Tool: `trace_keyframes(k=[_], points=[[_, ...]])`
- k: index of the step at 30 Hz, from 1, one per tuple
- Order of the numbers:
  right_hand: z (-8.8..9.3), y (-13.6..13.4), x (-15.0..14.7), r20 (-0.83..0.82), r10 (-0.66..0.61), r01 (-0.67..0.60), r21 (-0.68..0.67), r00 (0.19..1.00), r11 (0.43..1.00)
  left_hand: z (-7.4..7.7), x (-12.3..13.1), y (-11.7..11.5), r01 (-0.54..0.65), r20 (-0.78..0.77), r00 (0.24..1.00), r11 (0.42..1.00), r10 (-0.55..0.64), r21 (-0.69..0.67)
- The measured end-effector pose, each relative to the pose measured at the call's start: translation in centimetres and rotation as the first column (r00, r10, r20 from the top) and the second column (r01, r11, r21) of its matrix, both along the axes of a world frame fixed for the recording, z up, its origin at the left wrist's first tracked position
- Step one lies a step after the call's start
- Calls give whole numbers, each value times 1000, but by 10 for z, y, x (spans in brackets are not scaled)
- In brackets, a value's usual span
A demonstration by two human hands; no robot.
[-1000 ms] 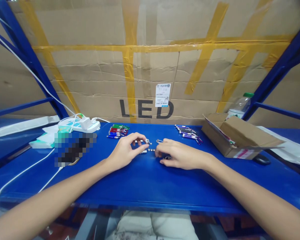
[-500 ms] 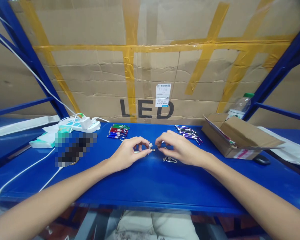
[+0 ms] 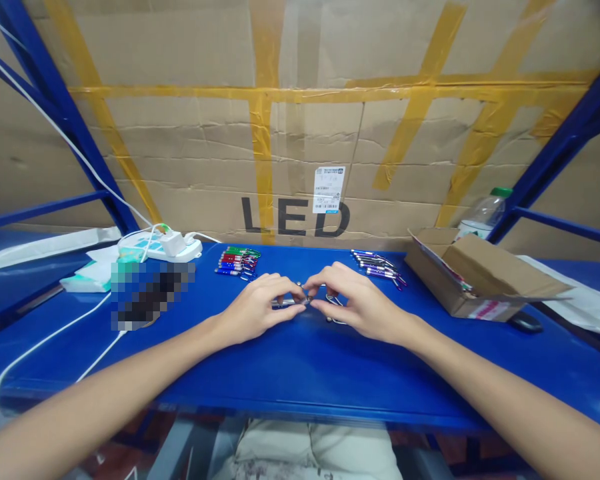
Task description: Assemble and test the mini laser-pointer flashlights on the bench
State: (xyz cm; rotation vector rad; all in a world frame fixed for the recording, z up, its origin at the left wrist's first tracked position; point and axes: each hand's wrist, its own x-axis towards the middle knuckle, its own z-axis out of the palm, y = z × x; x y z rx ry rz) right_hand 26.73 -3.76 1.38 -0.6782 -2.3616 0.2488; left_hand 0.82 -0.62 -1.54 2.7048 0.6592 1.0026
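Observation:
Over the middle of the blue table [image 3: 290, 373], my left hand [image 3: 260, 310] is closed around a small silver tube [image 3: 283, 303] that shows between its thumb and fingers. My right hand [image 3: 367, 303] meets it fingertip to fingertip, its thumb and index finger pinched at a tiny metal part [image 3: 308, 300] at the tube's end. Beneath the right hand's fingers lies a silver carabiner clip [image 3: 335, 311], partly hidden. Behind the hands are two groups of small metallic penlights with clips: green, red and blue ones [image 3: 236, 262] at left, dark and purple ones [image 3: 377, 267] at right.
An open cardboard box [image 3: 480, 273] stands at right, with a black mouse [image 3: 526, 323] beside it and a green-capped bottle [image 3: 485, 212] behind. At left are a white power strip [image 3: 180, 248], cables, a tissue pack [image 3: 87, 277] and a blurred dark object [image 3: 153, 300]. A large carton [image 3: 205, 153] backs the table.
My hands have come together; the right fingertips moved left to the tube's end at the left hand. The carabiner clip on the table is now partly covered by my right hand.

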Motion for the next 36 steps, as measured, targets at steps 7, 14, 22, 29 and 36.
trace_keyframes(k=[7, 14, 22, 29, 36], points=[[0, 0, -1, 30, 9, -10, 7, 1000, 1000, 0, 0, 0, -18, -33, 999, 995, 21, 99], [2, -1, 0, 43, 6, -7, 7, 999, 1000, 0, 0, 0, -26, -7, 1000, 998, 26, 61], [5, 9, 11, 69, -98, 91, 88, 993, 992, 1, -1, 1, -30, 85, 996, 1000, 29, 9], [8, 13, 20, 423, -5, 72, -142, 906, 987, -1, -1, 4, -58, 89, 994, 998, 58, -4], [4, 16, 21, 473, 57, 79, -261, 879, 962, -2, -1, 5, -60, 86, 994, 998, 61, -16]])
